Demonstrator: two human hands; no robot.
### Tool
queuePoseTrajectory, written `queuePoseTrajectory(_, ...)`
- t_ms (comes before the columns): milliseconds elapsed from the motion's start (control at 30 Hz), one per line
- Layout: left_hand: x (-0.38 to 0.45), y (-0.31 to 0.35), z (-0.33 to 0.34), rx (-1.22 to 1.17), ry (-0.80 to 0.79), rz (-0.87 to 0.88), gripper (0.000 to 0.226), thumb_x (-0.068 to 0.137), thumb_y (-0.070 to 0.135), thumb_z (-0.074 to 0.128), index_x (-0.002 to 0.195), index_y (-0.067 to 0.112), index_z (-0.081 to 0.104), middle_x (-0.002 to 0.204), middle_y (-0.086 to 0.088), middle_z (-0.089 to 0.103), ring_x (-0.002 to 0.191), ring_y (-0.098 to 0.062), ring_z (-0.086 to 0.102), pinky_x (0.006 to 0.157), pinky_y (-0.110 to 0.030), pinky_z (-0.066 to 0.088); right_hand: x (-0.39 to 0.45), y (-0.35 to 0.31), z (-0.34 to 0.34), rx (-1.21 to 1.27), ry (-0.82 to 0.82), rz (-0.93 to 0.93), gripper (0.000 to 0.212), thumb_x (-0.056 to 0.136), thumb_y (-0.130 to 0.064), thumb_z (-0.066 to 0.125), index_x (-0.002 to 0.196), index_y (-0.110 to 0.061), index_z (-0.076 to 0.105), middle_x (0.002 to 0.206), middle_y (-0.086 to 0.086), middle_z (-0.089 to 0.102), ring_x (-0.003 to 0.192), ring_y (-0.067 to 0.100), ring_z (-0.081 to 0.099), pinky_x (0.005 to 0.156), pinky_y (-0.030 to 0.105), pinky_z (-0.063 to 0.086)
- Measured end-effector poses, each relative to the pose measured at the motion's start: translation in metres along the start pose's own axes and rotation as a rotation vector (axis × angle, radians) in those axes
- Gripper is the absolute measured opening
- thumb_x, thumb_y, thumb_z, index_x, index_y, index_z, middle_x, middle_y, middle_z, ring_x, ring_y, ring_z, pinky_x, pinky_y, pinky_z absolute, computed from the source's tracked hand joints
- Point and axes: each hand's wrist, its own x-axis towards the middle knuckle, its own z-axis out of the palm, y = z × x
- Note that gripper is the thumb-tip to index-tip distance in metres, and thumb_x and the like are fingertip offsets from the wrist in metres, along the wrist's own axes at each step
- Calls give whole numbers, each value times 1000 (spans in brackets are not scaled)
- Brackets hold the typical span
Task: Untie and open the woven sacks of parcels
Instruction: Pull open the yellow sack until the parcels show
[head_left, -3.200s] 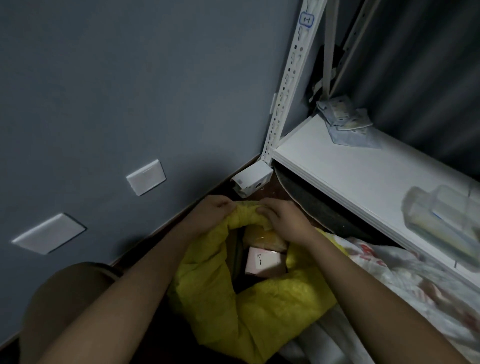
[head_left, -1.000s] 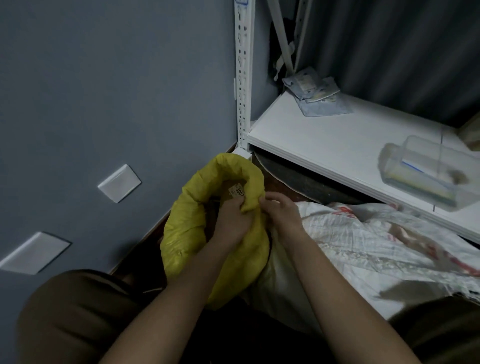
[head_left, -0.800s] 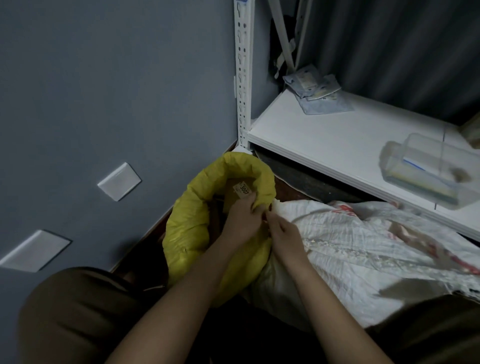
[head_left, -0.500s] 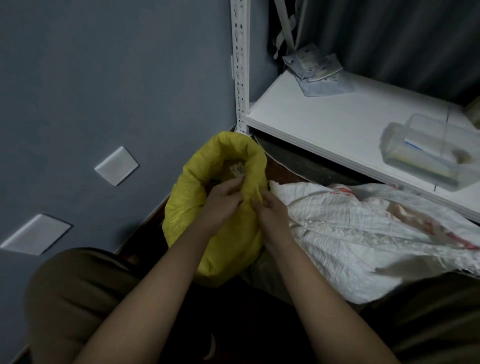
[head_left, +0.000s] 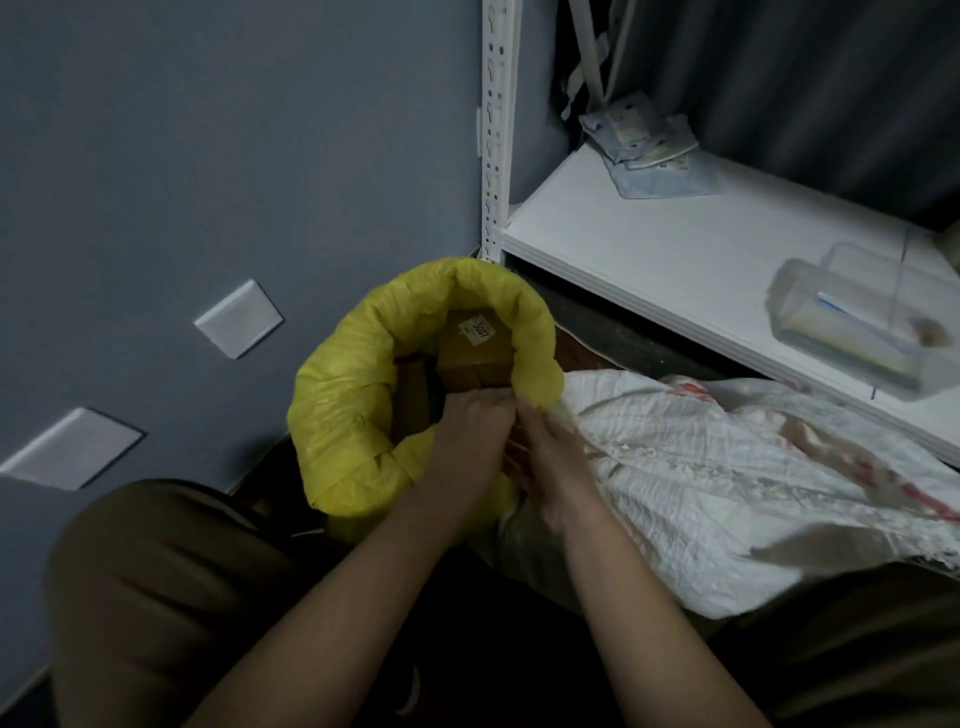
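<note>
While the left hand (head_left: 467, 441) and right hand (head_left: 550, 457) both pinch its rolled rim at frame centre, the yellow sack (head_left: 353, 410) looks soft, crinkly and light; grip the cuff.

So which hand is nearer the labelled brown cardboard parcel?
Left. The left hand sits at the sack mouth just below the parcel; the right hand lies beside the white sack.

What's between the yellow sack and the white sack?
In the head view, both hands: the left hand and right hand sit where the yellow sack meets the white sack.
</note>
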Motion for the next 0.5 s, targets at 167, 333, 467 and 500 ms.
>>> queuePoseTrajectory(167, -22, -19, -20, -224, -19, -82, 38, 88, 30, 51, 122, 18, 62, 126, 2, 59, 120, -14, 52, 103, -27, 28, 15, 1, 4, 212, 48, 64, 30, 98, -28, 50, 124, -14, 56, 104, 8, 67, 91, 21, 64, 68, 31, 51)
queuePoseTrajectory(333, -59, -42, -40, -242, 141, -928, 73, 92, 42, 52, 151, 22, 14, 159, -4, -6, 146, -23, -7, 115, -48, 2, 15, 1, 5, 238, 50, 104, 21, 99, -32, 46, 115, -21, 56, 102, 3, 65, 89, 18, 63, 65, 32, 49)
queuePoseTrajectory(467, -78, -56, -24, -662, 61, -1303, 102, 82, 54, 62, 150, 24, -8, 158, -13, -4, 145, -34, 6, 114, -49, 18, 10, 8, 15, 260, 111, 48, 36, 97, -33, 53, 129, -16, 51, 113, 8, 64, 96, 24, 64, 67, 33, 53)
queuePoseTrajectory(500, -80, -58, -18, -764, 56, -1325, 105, 81, 54, 63, 150, 25, -10, 158, -15, 4, 142, -36, 17, 111, -48, 26, 8, 11, 17, 241, 121, 38, 37, 96, -33, 54, 128, -16, 51, 113, 8, 64, 96, 23, 64, 67, 33, 53)
